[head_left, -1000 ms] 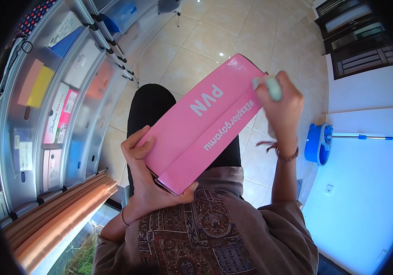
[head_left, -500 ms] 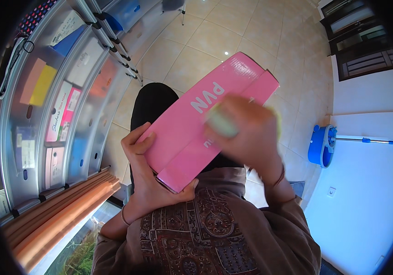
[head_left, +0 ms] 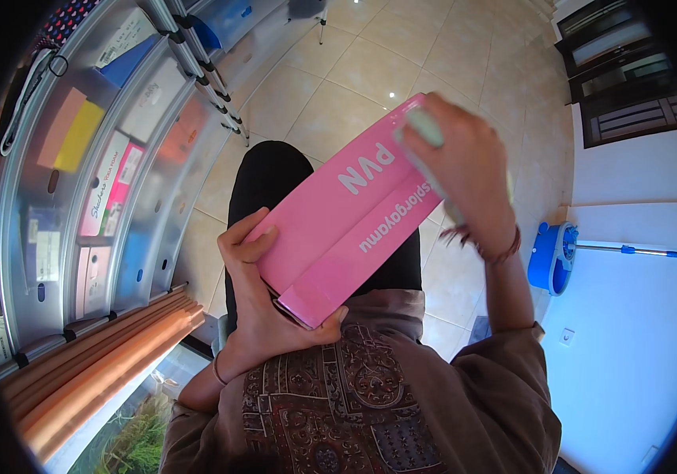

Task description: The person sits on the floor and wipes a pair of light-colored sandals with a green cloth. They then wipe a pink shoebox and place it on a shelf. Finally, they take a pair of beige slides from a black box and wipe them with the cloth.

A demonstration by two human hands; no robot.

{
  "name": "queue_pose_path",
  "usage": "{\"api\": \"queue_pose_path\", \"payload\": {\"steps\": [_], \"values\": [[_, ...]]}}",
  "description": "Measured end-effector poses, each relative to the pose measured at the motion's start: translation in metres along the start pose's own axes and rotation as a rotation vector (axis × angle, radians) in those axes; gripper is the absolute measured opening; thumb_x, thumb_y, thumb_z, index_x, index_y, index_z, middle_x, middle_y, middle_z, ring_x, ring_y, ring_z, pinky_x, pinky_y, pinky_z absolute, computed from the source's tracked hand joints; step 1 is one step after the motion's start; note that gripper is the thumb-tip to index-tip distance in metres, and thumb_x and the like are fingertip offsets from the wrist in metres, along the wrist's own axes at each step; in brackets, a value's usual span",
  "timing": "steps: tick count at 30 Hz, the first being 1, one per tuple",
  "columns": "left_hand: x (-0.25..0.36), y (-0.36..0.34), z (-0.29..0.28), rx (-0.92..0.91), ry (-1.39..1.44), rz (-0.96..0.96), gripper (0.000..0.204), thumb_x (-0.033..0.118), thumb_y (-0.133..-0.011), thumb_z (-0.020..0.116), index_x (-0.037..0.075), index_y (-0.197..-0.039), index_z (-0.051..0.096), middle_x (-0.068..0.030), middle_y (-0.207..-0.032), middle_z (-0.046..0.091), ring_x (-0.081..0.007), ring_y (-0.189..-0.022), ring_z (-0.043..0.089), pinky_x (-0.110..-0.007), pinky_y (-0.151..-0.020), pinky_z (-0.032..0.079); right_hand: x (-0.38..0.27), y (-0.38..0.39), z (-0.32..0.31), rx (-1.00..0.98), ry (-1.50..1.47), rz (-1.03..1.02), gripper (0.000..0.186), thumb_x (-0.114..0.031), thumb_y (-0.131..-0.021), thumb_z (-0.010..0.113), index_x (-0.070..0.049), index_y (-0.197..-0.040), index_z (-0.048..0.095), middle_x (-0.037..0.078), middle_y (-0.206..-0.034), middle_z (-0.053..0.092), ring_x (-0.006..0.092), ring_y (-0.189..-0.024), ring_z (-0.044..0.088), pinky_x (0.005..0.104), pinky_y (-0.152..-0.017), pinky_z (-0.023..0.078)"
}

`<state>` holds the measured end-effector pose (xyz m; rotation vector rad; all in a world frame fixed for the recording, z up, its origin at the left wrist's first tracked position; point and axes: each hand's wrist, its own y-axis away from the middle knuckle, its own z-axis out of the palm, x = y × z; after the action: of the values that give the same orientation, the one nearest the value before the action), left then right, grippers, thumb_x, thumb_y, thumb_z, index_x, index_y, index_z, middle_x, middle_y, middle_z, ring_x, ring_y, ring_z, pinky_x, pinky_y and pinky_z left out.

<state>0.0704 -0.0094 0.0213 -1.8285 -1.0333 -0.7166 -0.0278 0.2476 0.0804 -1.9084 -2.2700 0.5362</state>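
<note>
A long pink cardboard box [head_left: 307, 237] with pale lettering lies tilted above my lap, its far end pointing up to the right. My left hand [head_left: 263, 296] grips its near-left end, fingers on the top face and thumb at the lower corner. At the far-right end, my right hand [head_left: 465, 158] is closed around a pale green cloth [head_left: 424, 128] and presses it against the lid near the far edge. Part of the cloth also shows below the palm. The underside of the box is hidden.
Clear-fronted shoe boxes [head_left: 129, 201] are stacked at the left beside a metal pole rack [head_left: 216, 91]. Orange curtains [head_left: 117, 347] hang at the lower left. A blue mop bucket [head_left: 548, 265] with a long handle stands by the white wall at right. Tiles [head_left: 299, 103] cover the floor.
My right hand has slid with the cloth from the middle of the box up to its far-right end, uncovering more lettering. My left hand keeps its grip, and the box has shifted slightly.
</note>
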Motion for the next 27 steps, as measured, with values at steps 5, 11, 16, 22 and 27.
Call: {"api": "queue_pose_path", "payload": {"steps": [5, 11, 16, 22, 27], "values": [[0.003, -0.005, 0.001, -0.008, -0.055, 0.011, 0.103, 0.029, -0.054, 0.087, 0.003, -0.135, 0.029, -0.0262, -0.132, 0.031, -0.0384, -0.122, 0.041, -0.048, -0.097, 0.042, 0.031, -0.030, 0.005, -0.019, 0.136, 0.144, 0.029, -0.034, -0.083, 0.068, -0.005, -0.086, 0.064, 0.018, -0.073, 0.069, 0.0371, -0.070, 0.069, 0.0451, -0.064, 0.056], [0.006, -0.007, 0.002, -0.021, -0.076, -0.024, 0.099, 0.029, -0.053, 0.088, 0.003, -0.129, 0.030, -0.0286, -0.129, 0.033, -0.0407, -0.120, 0.043, -0.049, -0.096, 0.042, -0.050, -0.004, 0.002, -0.102, -0.188, -0.221, 0.029, -0.034, -0.084, 0.068, -0.005, -0.082, 0.061, 0.016, -0.069, 0.063, 0.0343, -0.065, 0.065, 0.0453, -0.058, 0.051], [0.001, 0.000, 0.009, 0.072, 0.039, 0.006, 0.110, 0.031, -0.053, 0.091, -0.001, -0.131, 0.020, -0.0283, -0.129, 0.033, -0.0383, -0.119, 0.045, -0.048, -0.097, 0.042, -0.105, 0.021, -0.008, -0.143, -0.348, -0.507, 0.024, -0.025, -0.077, 0.073, -0.008, -0.081, 0.057, 0.008, -0.064, 0.059, 0.0250, -0.058, 0.062, 0.0367, -0.052, 0.049], [-0.002, 0.010, 0.007, 0.021, 0.126, -0.065, 0.133, 0.034, -0.049, 0.094, -0.002, -0.141, 0.005, -0.0236, -0.131, 0.035, -0.0358, -0.120, 0.049, -0.046, -0.100, 0.041, -0.107, 0.033, -0.011, -0.180, -0.626, -0.684, 0.026, -0.025, -0.074, 0.076, -0.008, -0.075, 0.056, 0.005, -0.067, 0.057, 0.0210, -0.053, 0.057, 0.0344, -0.046, 0.044], [-0.012, 0.009, 0.013, 0.122, 0.161, -0.069, 0.137, 0.037, -0.047, 0.096, 0.000, -0.144, 0.006, -0.0260, -0.132, 0.037, -0.0357, -0.117, 0.052, -0.046, -0.102, 0.041, -0.091, 0.014, -0.028, -0.095, -0.795, -0.703, 0.034, -0.032, -0.072, 0.080, -0.009, -0.070, 0.056, 0.003, -0.069, 0.056, 0.0205, -0.054, 0.057, 0.0347, -0.046, 0.041]]}}
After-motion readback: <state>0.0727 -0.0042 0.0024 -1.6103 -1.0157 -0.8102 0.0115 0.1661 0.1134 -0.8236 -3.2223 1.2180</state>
